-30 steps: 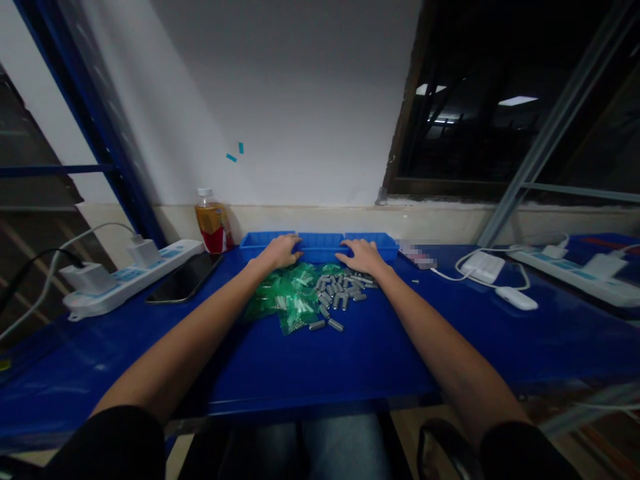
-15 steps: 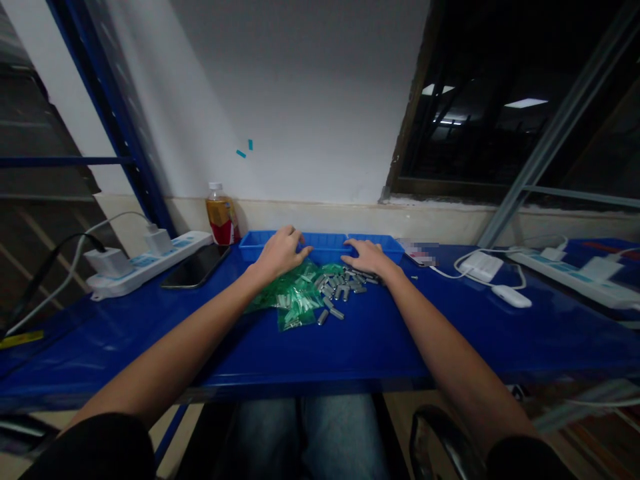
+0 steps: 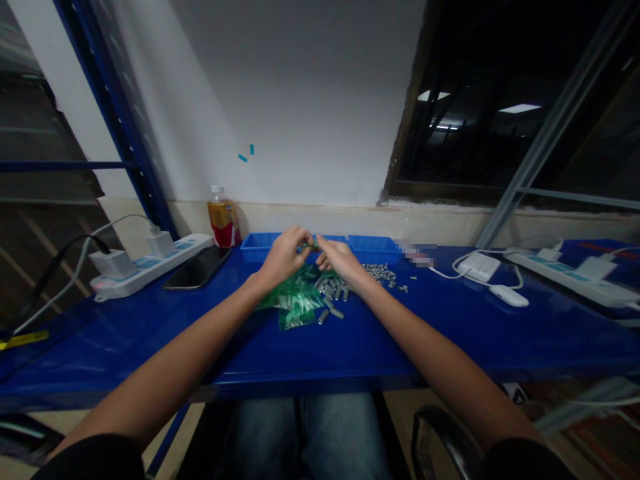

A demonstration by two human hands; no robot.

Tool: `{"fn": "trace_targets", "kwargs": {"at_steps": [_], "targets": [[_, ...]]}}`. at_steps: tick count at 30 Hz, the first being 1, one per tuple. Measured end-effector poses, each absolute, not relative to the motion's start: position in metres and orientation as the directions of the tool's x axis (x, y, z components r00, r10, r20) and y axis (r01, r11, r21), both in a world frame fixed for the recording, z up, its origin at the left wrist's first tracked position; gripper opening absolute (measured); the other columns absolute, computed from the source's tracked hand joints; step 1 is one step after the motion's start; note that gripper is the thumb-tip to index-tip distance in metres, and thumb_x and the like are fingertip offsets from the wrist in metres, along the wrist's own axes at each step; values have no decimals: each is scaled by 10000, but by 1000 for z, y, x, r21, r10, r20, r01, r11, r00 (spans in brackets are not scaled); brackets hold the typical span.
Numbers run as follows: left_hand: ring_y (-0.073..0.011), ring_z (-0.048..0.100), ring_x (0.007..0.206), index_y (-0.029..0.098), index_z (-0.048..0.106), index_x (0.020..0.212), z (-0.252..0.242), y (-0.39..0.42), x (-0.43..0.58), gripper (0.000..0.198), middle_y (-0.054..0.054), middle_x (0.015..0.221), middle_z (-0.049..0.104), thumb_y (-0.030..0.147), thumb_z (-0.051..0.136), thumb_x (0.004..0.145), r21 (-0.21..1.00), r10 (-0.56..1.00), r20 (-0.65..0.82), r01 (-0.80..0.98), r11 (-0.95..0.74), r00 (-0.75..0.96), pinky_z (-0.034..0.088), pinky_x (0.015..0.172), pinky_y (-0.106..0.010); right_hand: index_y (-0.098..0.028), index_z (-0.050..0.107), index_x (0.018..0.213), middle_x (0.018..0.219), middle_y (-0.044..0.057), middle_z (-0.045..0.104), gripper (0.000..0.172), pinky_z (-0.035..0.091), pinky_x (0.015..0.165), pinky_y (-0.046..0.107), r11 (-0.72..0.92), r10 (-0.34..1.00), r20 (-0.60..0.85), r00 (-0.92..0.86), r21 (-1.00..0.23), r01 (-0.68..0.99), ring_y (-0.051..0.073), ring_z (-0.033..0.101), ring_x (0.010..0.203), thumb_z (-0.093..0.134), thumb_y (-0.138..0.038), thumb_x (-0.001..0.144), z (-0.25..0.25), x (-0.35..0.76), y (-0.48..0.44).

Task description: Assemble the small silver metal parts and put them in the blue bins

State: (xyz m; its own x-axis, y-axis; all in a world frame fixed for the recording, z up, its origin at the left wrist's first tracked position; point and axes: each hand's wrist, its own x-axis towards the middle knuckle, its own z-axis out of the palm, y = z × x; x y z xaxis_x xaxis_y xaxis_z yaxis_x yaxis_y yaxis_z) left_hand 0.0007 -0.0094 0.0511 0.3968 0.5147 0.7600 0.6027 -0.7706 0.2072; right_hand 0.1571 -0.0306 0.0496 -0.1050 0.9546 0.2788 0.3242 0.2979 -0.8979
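My left hand [image 3: 284,255] and my right hand [image 3: 336,257] meet above a heap of small green plastic bags [image 3: 293,300] on the blue table [image 3: 350,347]. Both hands pinch one small green piece [image 3: 309,247] between their fingertips; I cannot make out exactly what it is. Several small grey metal cylinders [image 3: 331,299] lie loose beside the bags, below my right hand. A second little pile of metal parts [image 3: 381,271] lies just right of my right hand. A blue divided tray [image 3: 373,248] stands behind the hands.
A drink bottle [image 3: 223,218] stands at the wall, with a dark phone [image 3: 196,268] and a white power strip [image 3: 145,265] to the left. White chargers and a mouse-like device [image 3: 508,294] lie on the right, near another power strip [image 3: 575,273].
Both hands have lifted off the tray edge and the piles and come together in the middle, now pinching a small green piece between them. The right-hand pile of metal parts is uncovered.
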Motion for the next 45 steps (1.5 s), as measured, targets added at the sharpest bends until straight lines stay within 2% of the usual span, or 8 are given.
{"fn": "trace_targets", "kwargs": {"at_steps": [6,13,18,22,25,30,38,45], "targets": [[-208,528,940,192,614,940,46,-21,9,158,-71,969,597,161,496,839,81,439,661,524,-848,608,432,828,-348,-161,580,691,619,-1,591,350,394,508,222,308,946,324,24,-919,247,118,555,511,430,-405,892,40,160,-26],[-177,606,725,158,638,841,48,-8,5,432,-79,787,658,487,366,911,801,875,391,362,-476,285,445,647,-297,-191,688,962,932,60,685,245,439,827,310,655,620,770,-149,-405,638,192,601,887,462,-224,873,32,178,-23],[-122,552,605,148,573,773,48,-3,3,295,-39,712,605,437,537,815,944,940,228,180,-277,252,351,492,-221,-208,686,1030,997,69,668,302,443,881,327,691,581,783,-220,-332,642,192,592,949,447,-160,852,29,174,-26],[-122,536,639,159,526,758,45,-5,4,91,-6,683,556,243,553,778,830,862,471,235,-505,189,415,582,-238,-188,695,962,1038,72,661,288,424,933,337,664,634,766,-107,-468,583,194,580,1002,476,-152,780,30,170,-23],[-155,548,784,164,565,838,42,-11,4,63,-33,809,581,194,522,802,476,624,717,436,-763,310,447,731,-292,-174,690,810,936,69,670,261,451,865,346,566,768,639,47,-711,418,207,591,945,463,-304,814,33,166,-21],[-196,525,923,176,617,902,38,-22,9,144,-72,939,588,210,484,856,95,416,698,501,-860,582,424,856,-351,-154,645,775,698,28,624,394,445,602,296,322,935,341,100,-931,173,174,560,643,428,-478,829,35,164,-19],[-150,551,615,146,637,723,42,-10,11,506,-70,691,626,533,354,884,864,907,310,314,-394,284,405,560,-270,-206,698,969,923,68,589,259,444,842,346,693,577,796,-184,-357,627,191,553,897,468,-201,850,26,171,-24],[-122,513,545,144,581,711,54,12,-12,211,-57,647,585,346,543,756,943,963,266,198,-267,31,374,489,-237,-215,610,1165,1098,105,526,348,428,930,377,685,525,826,-208,-265,678,217,513,1046,475,-160,849,32,165,-35]]}}
